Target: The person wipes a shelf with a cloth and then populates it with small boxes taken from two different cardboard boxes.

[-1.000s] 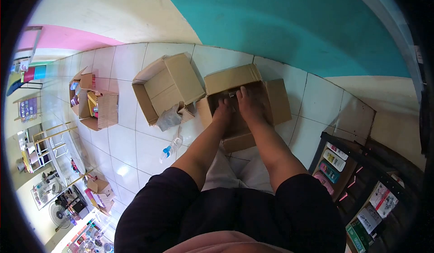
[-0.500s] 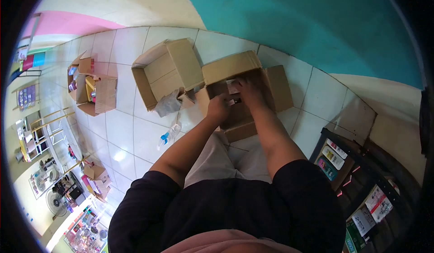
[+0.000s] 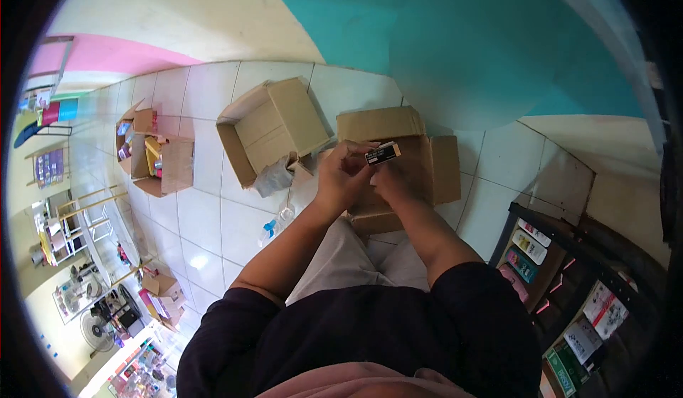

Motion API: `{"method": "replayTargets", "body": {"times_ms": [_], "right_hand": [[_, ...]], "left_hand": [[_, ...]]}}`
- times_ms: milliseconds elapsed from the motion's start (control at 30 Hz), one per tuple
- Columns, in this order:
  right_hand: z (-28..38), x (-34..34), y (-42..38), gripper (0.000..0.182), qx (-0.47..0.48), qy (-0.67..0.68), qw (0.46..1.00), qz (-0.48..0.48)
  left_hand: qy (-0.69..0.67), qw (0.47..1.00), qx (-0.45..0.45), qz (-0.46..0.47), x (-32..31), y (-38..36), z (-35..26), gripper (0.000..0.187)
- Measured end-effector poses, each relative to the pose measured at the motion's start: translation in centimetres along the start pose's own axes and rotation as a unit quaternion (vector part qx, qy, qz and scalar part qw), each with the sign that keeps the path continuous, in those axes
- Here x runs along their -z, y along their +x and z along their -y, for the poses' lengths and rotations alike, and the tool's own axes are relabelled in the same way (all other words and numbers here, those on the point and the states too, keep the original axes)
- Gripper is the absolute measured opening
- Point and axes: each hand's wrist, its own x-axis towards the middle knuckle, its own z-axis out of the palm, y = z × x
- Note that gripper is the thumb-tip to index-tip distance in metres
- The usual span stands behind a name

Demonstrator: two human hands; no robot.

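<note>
My left hand (image 3: 343,174) is closed, its fingers and thumb pinching a small black carton (image 3: 382,154) with white print and an orange end. The carton is held above an open cardboard box (image 3: 445,170) that stands on the floor in front of me. Just below the carton is my right hand (image 3: 390,183), fingers curled in toward it. Whether those fingers touch the carton or hold something else is hidden. Bare brown cardboard shows inside the box behind my hands.
Another open cardboard box (image 3: 295,117) stands to the left, with crumpled grey plastic (image 3: 273,179) at its corner. A clear bottle with a blue cap (image 3: 269,229) lies nearby. A filled carton (image 3: 176,167) sits farther left. A dark shelf (image 3: 551,277) with packages is at right.
Both hands have risen out of the cardboard box. The small black carton now shows in my left hand, above the box. The whole view has shifted slightly downward.
</note>
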Motion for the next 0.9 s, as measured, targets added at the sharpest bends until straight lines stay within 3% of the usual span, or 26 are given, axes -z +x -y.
{"method": "replayTargets", "body": {"times_ms": [33, 100, 133, 167, 200, 233, 300, 333, 400, 433, 467, 500, 567, 600, 667, 800, 867, 900], "right_hand": [[0.8, 1.4, -1.1, 0.042, -0.004, -0.004, 1.0, -0.008], [3.1, 5.0, -4.0, 0.04, -0.124, 0.168, 0.978, 0.008], [3.2, 6.5, -4.7, 0.04, -0.128, 0.164, 0.978, -0.003], [3.0, 8.4, -5.5, 0.041, -0.221, 0.427, 0.875, 0.054], [2.8, 10.3, -6.3, 0.042, -0.284, 0.653, 0.694, 0.103], [3.6, 13.3, -7.3, 0.042, -0.277, 0.652, 0.701, 0.084], [5.7, 20.4, -9.9, 0.042, -0.245, 0.757, 0.602, 0.073], [6.7, 24.0, -10.8, 0.042, -0.232, 0.756, 0.609, 0.058], [9.3, 31.2, -13.1, 0.039, -0.208, 0.561, 0.801, 0.007], [12.1, 36.4, -14.7, 0.035, -0.17, 0.496, 0.852, -0.005], [15.1, 41.7, -16.5, 0.032, -0.134, 0.426, 0.895, -0.016], [17.3, 45.7, -18.1, 0.032, -0.132, 0.42, 0.898, -0.024], [21.1, 51.8, -20.9, 0.03, 0.018, 0.217, 0.971, -0.097], [22.7, 53.6, -22.1, 0.03, 0.021, 0.208, 0.973, -0.1], [25.3, 56.5, -23.5, 0.029, 0.086, 0.088, 0.972, -0.198], [27.0, 57.6, -24.9, 0.031, 0.104, 0.031, 0.974, -0.198], [26.9, 57.1, -24.9, 0.032, 0.083, -0.005, 0.952, -0.295], [26.5, 57.2, -24.7, 0.032, 0.086, -0.009, 0.95, -0.299]], "left_hand": [[-0.001, 1.0, -0.006, 0.008, -0.4, 0.2, -1.1, 0.029], [-0.039, 0.999, -0.02, 0.032, -1.1, 0.2, -3.3, 0.031], [-0.04, 0.998, -0.026, 0.043, -1.4, 0.2, -4.4, 0.031], [-0.012, 0.999, -0.023, 0.043, -1.7, 0.2, -5.6, 0.033], [0.016, 0.999, -0.023, 0.044, -2.1, 0.3, -7.1, 0.035], [0.016, 0.997, -0.038, 0.059, -2.9, 0.5, -9.4, 0.035], [0.01, 0.995, -0.045, 0.091, -4.5, 0.7, -14.9, 0.039], [0.013, 0.993, -0.061, 0.103, -5.4, 0.9, -17.9, 0.039], [0.006, 0.98, -0.1, 0.17, -7.0, 0.7, -23.7, 0.044], [-0.008, 0.975, -0.135, 0.177, -7.7, 0.8, -26.0, 0.04], [-0.008, 0.972, -0.145, 0.183, -8.2, 0.8, -28.7, 0.04], [0.073, 0.965, -0.176, 0.18, -8.8, 0.7, -31.5, 0.036], [0.179, 0.945, -0.232, 0.144, -10.3, 1.3, -35.6, 0.026], [0.175, 0.944, -0.241, 0.142, -11.0, 1.7, -37.4, 0.026], [0.226, 0.914, -0.307, 0.139, -12.2, 2.8, -41.0, 0.028], [0.308, 0.879, -0.345, 0.118, -14.7, 5.7, -43.9, 0.03], [0.465, 0.747, -0.471, 0.06, -14.9, 7.3, -43.3, 0.031], [0.465, 0.745, -0.475, 0.059, -15.2, 7.4, -43.4, 0.031]]}}
